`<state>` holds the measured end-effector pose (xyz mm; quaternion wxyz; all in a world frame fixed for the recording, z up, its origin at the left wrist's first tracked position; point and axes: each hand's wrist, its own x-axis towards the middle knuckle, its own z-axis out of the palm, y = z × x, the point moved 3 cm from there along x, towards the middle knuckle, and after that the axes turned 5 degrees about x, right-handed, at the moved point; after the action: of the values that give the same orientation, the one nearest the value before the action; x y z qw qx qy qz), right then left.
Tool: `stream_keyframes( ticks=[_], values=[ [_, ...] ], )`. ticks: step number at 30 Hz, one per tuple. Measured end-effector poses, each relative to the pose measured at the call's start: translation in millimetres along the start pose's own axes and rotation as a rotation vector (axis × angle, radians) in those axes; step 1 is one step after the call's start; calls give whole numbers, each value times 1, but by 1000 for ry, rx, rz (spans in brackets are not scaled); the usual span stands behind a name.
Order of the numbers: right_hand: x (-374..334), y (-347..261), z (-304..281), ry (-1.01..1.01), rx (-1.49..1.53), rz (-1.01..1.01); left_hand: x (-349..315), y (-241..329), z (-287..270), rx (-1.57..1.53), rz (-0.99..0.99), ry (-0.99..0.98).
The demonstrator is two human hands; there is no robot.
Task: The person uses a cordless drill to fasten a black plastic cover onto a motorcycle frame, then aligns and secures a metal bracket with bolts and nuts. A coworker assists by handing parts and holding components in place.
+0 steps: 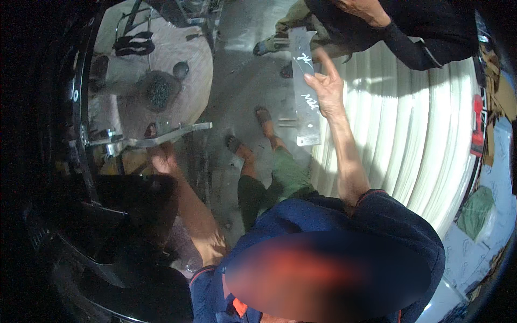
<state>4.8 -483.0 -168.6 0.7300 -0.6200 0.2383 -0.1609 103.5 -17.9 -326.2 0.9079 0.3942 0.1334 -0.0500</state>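
Note:
My right hand (329, 92) holds a long flat grey strip (305, 116) by its right edge. The strip has white handwriting on it and a small hole near its lower end. My thumb lies on its face, while a finger points up along the edge. At the left, my left hand (163, 160) is just below a pale metal bar (180, 133) of a machine. Its fingers are mostly hidden and dim there, so their grip does not show. A dark reddish knob-like part (151, 130) sits just above that hand.
Pale, long ribbed strips (398, 124) are stacked at the right. A round pale surface (188, 81) at the left bears a dark mesh-like heap (159, 91) and a small round dish (181, 69). Another person (409, 32) in black is at the top right. Dark machine parts (113, 226) fill the lower left.

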Motion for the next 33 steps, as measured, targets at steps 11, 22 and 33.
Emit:
stream_keyframes(
  ticks=[11, 22, 33],
  values=[
    [24, -53, 6, -407, 200, 140, -3, 2, 0, 18, 24, 87],
    [94, 73, 9, -587, -810, 476, -23, 9, 28, 365, 140, 288],
    [91, 68, 11, -735, -784, 827, -18, 22, 48, 336, 14, 94]
  ],
)
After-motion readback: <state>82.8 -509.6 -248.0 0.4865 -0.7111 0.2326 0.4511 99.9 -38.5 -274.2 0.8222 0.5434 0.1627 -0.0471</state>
